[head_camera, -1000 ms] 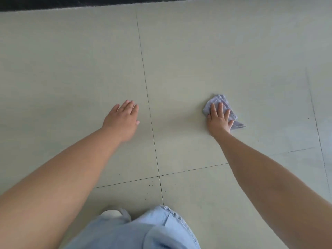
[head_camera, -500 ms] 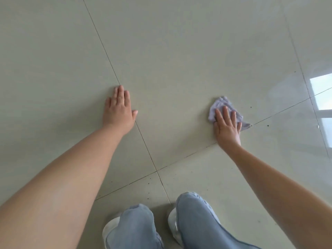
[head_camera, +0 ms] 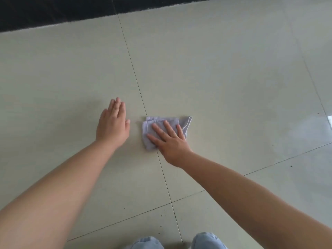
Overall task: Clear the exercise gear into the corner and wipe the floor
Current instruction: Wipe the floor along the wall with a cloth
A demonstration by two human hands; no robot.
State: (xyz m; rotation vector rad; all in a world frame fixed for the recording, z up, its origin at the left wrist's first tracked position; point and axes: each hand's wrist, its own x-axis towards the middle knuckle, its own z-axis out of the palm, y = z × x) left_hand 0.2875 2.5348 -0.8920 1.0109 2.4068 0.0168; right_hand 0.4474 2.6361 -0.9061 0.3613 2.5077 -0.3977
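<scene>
Right hand (head_camera: 172,141) flat on cloth (head_camera: 161,123) — floor (head_camera: 215,69).

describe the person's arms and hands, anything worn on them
Both arms are bare as far as the view shows, with no sleeves in frame. The left hand and right hand wear no gloves, rings, watch or bands that can be seen. The nails look short and unpainted.

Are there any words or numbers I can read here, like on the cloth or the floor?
None: no word, number or sign shows anywhere.
The cloth under the right hand is plain, with no label in view.
The floor tiles and the dark strip at the top carry no writing.
The left hand covers nothing printed that can be seen.
</scene>
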